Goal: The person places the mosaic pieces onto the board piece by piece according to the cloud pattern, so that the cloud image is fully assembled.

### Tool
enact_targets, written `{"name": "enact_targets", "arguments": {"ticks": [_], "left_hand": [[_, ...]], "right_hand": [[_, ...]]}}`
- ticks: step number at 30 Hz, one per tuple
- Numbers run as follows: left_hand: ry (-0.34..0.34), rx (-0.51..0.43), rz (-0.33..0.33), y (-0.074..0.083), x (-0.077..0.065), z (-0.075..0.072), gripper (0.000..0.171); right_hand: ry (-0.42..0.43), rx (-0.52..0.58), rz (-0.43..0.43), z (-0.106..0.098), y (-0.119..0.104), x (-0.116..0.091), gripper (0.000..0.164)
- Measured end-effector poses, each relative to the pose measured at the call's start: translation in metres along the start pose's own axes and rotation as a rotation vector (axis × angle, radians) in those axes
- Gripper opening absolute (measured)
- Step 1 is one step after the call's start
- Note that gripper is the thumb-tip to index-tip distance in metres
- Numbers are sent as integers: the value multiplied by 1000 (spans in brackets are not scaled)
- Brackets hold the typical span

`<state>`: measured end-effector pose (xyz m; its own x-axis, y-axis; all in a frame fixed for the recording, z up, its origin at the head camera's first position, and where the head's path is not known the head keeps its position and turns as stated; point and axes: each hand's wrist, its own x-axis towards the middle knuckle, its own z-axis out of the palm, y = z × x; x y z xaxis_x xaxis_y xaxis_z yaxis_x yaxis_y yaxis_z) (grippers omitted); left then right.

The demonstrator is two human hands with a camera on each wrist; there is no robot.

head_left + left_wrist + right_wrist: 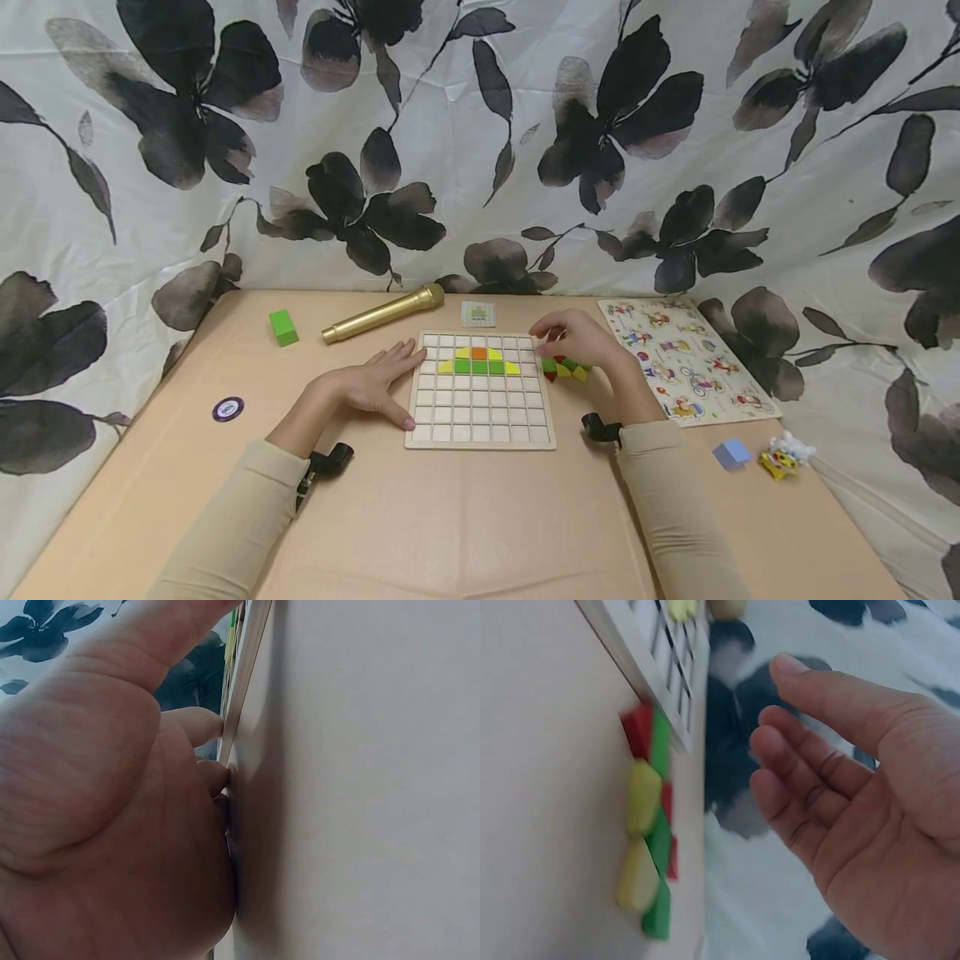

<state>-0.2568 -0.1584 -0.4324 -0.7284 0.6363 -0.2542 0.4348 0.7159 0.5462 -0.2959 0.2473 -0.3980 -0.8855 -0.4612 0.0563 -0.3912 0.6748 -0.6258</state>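
A pale wooden grid board lies on the table. Green, yellow and orange blocks fill some squares in its upper rows. Fingers spread, my left hand rests against the board's left edge; the left wrist view shows the palm with fingertips at the board's side. Above the board's upper right corner, my right hand hovers with loosely bent fingers. No piece shows in it in the right wrist view, where the hand is apart from the loose red, green and yellow blocks beside the board.
Behind the board lie a gold microphone-shaped stick and a small printed card. At left are a green block and a round chip. A picture board, a blue block and a small toy figure sit at right.
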Motion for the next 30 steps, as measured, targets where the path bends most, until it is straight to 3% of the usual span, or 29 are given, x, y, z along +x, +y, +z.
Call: {"name": "enact_targets", "arguments": {"ticks": [7, 15, 30], "left_hand": [[0, -2, -4, 1, -1, 0, 130], [-1, 2, 3, 1, 0, 0, 130], [-3, 9, 2, 1, 0, 0, 131]], "right_hand": [[-66, 8, 95, -22, 24, -15, 32], [-180, -21, 157, -30, 45, -28, 25], [-223, 6, 219, -29, 48, -32, 23]]}}
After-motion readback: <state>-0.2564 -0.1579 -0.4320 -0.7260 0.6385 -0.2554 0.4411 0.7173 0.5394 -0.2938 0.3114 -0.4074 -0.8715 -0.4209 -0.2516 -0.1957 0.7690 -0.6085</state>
